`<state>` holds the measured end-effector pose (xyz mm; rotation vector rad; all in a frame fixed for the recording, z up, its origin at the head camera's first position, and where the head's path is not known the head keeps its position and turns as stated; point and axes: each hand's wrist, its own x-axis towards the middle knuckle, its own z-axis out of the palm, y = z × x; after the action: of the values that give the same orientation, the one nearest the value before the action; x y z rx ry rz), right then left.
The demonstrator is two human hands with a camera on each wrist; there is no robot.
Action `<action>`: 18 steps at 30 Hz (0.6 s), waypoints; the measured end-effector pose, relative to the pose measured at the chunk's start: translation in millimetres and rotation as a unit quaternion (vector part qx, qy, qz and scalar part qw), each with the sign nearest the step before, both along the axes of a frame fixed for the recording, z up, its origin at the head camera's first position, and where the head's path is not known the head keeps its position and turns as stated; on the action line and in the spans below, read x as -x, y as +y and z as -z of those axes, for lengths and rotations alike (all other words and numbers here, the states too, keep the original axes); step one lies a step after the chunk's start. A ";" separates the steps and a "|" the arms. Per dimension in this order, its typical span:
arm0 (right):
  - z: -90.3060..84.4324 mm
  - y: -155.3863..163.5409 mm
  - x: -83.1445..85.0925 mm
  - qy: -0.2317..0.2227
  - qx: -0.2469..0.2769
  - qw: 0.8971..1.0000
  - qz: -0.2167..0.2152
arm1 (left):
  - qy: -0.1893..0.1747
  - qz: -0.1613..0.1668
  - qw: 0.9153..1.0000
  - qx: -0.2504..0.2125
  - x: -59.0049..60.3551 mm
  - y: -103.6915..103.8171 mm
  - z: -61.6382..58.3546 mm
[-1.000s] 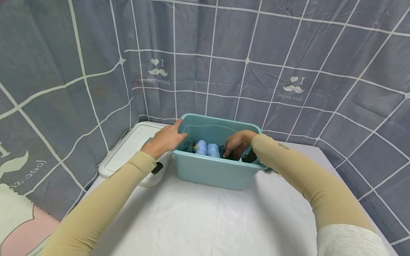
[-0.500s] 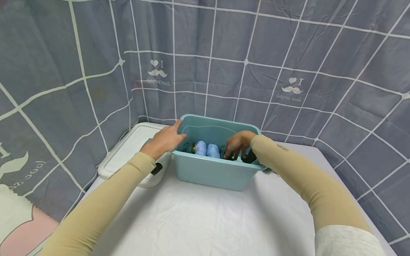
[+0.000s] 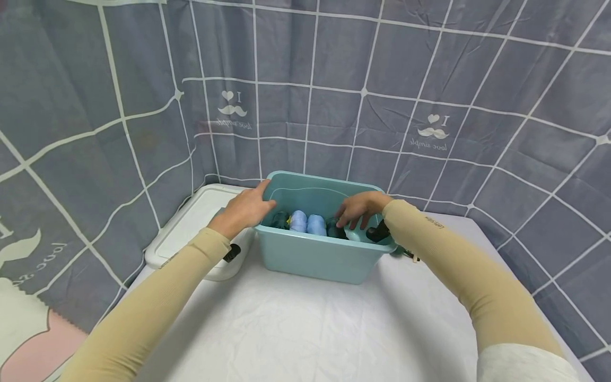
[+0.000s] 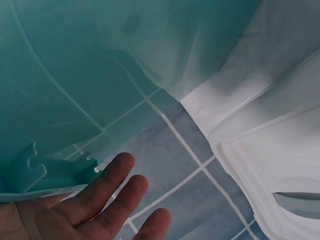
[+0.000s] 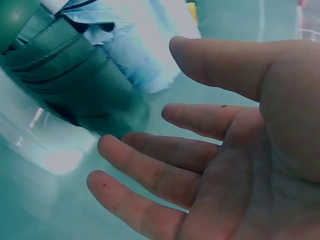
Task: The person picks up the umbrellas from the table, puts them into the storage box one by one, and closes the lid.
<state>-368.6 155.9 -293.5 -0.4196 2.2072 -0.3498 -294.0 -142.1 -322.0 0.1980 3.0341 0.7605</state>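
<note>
teal bin (image 3: pixel 321 254) holds rolled blue cloths (image 3: pixel 307 223); left hand (image 3: pixel 244 210) flat against its rim; right hand (image 3: pixel 359 208) spread, empty.

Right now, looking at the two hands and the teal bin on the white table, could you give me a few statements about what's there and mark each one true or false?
1. The left hand rests on the left rim of the teal plastic bin. True.
2. The right hand grips a light blue fabric roll. False: its fingers are spread above the rolls inside the bin and hold nothing, as the right wrist view shows.
3. Two light blue fabric rolls sit side by side in the bin. True.
4. The white plastic lidded box stands to the right of the bin. False: it stands to its left, by the left forearm.
5. A dark green fabric roll lies in the bin near the right hand. True.
</note>
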 end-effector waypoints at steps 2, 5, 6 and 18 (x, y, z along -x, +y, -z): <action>-5.6 4.6 -1.6 0.006 0.014 1.000 0.000 | -0.003 0.000 1.000 0.000 -0.4 -0.3 -0.5; -14.2 11.4 -4.2 0.019 0.037 0.999 0.008 | -0.003 -0.002 1.000 0.000 -0.3 -1.5 -0.6; -16.9 13.5 -4.9 0.023 0.044 0.999 0.011 | -0.004 -0.002 1.000 0.000 -0.2 -1.9 -0.5; -37.2 39.7 -19.4 0.084 0.112 0.990 0.015 | -0.005 0.004 1.000 -0.004 0.1 -0.2 0.1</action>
<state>-349.2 195.6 -256.3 -0.5544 2.3489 -0.6024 -294.0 -142.4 -322.1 0.2055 3.0198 0.7703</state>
